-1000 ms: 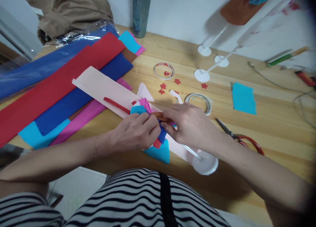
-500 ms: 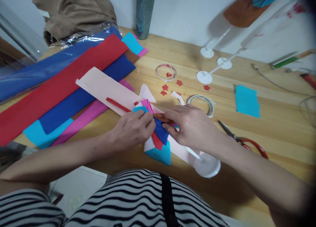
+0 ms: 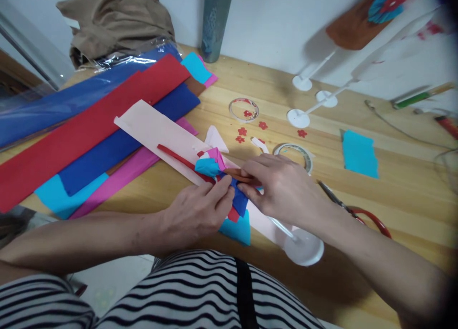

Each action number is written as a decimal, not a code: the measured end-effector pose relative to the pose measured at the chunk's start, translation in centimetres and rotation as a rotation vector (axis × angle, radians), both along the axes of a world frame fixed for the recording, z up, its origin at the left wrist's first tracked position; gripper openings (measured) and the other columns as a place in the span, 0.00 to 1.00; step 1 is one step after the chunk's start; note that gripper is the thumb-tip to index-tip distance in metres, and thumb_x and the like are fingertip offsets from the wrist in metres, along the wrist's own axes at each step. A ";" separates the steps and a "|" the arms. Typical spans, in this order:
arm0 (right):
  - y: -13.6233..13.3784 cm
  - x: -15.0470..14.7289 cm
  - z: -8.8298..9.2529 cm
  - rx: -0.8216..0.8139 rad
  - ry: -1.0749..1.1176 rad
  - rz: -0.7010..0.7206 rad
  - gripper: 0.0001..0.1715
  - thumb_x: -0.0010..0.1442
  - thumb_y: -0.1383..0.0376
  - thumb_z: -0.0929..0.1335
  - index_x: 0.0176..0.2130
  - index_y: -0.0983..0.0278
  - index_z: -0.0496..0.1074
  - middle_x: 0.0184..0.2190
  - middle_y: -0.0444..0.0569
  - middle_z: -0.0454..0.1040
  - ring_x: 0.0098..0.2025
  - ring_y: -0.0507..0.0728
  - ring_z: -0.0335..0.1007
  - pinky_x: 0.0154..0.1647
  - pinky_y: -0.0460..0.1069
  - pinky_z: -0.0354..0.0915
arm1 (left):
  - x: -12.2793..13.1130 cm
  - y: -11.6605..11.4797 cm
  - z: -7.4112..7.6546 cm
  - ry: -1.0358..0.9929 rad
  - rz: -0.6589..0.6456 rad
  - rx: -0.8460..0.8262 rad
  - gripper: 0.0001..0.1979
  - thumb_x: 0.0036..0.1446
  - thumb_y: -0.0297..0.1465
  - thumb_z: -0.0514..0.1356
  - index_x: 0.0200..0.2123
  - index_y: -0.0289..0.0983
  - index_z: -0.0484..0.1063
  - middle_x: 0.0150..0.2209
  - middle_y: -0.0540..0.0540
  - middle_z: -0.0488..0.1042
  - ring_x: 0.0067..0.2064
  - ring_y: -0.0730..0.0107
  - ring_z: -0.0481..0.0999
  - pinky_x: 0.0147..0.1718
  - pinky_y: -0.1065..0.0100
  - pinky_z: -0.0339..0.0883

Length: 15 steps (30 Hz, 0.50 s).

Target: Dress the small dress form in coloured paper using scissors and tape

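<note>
Several layered pieces of coloured crepe paper lie bunched between my hands: a light-blue piece (image 3: pixel 207 167), a pink piece (image 3: pixel 217 156), a brown folded strip (image 3: pixel 238 175) and a dark-blue piece (image 3: pixel 240 205). My left hand (image 3: pixel 200 205) pinches the near edge of the dark-blue paper, thumb against fingers. From the right, my right hand (image 3: pixel 286 183) is closed on the brown strip, its thumb touching the blue paper. Under them stretches a long pale-pink paper strip (image 3: pixel 143 126). A clear stem with a round white base (image 3: pixel 304 247) sticks out below my right hand.
Folded crepe paper, red (image 3: pixel 107 114) on top, lies left. Tape rolls (image 3: pixel 294 156) and small red paper flowers (image 3: pixel 263 125) lie beyond my hands. Scissors (image 3: pixel 343 207) rest by my right forearm. White-based stands (image 3: pixel 298 118) and a dark bottle (image 3: pixel 216 24) stand near the wall.
My left hand has slid down and slightly right, off the light-blue paper, which now shows more fully. My right hand keeps its grip. The whole view has shifted slightly.
</note>
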State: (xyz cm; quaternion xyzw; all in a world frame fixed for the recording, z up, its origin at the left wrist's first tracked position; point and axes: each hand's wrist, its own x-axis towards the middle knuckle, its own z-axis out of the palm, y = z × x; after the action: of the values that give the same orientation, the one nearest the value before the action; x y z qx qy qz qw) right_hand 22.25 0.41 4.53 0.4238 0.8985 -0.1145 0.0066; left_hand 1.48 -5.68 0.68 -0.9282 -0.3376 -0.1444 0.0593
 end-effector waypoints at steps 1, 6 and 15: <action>0.0 0.0 -0.2 0.018 0.054 0.006 0.08 0.61 0.68 0.68 0.38 0.65 0.78 0.33 0.53 0.80 0.37 0.64 0.75 0.36 0.54 0.62 | 0.1 -0.1 -0.1 -0.004 0.001 0.031 0.16 0.69 0.23 0.50 0.51 0.27 0.75 0.53 0.31 0.80 0.37 0.65 0.82 0.29 0.69 0.74; 0.2 0.0 -1.1 0.066 0.180 0.058 0.09 0.64 0.69 0.66 0.35 0.65 0.77 0.31 0.51 0.78 0.34 0.61 0.73 0.34 0.52 0.61 | 0.3 -0.5 -0.3 -0.039 0.035 0.118 0.17 0.68 0.23 0.49 0.50 0.26 0.76 0.52 0.30 0.81 0.35 0.64 0.83 0.26 0.68 0.73; 0.3 0.2 -1.0 0.068 0.177 0.081 0.08 0.65 0.69 0.67 0.36 0.66 0.76 0.31 0.52 0.78 0.35 0.62 0.74 0.35 0.52 0.61 | 0.1 -0.3 -0.1 -0.050 0.075 0.050 0.17 0.70 0.25 0.48 0.52 0.29 0.75 0.51 0.33 0.81 0.40 0.63 0.81 0.30 0.69 0.75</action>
State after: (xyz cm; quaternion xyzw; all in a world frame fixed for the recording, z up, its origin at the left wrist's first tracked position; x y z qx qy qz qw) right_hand 22.41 0.73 3.48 0.3752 0.9154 -0.1203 -0.0825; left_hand 1.59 -6.00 0.55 -0.9093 -0.3698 -0.1736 0.0797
